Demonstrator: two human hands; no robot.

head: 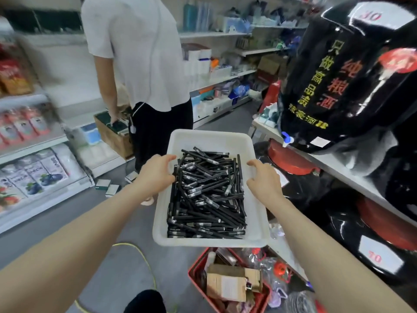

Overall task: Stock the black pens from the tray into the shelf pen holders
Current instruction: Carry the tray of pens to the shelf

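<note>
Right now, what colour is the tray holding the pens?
White tray, seen clearly in the head view.

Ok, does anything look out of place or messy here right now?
Yes. A few small boxes lie scattered on the floor at the foot of the left shelf, and a yellow cable trails across the aisle. The black pens sit in a jumbled heap in the white tray.

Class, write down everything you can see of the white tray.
The tray is white, plastic-looking, rectangular with rounded corners, low walls and a rolled rim. Held about level, its long axis points away from the camera. A loose heap of black pens lies inside, leaving the far end bare. The left hand and right hand grip its side rims.
</note>
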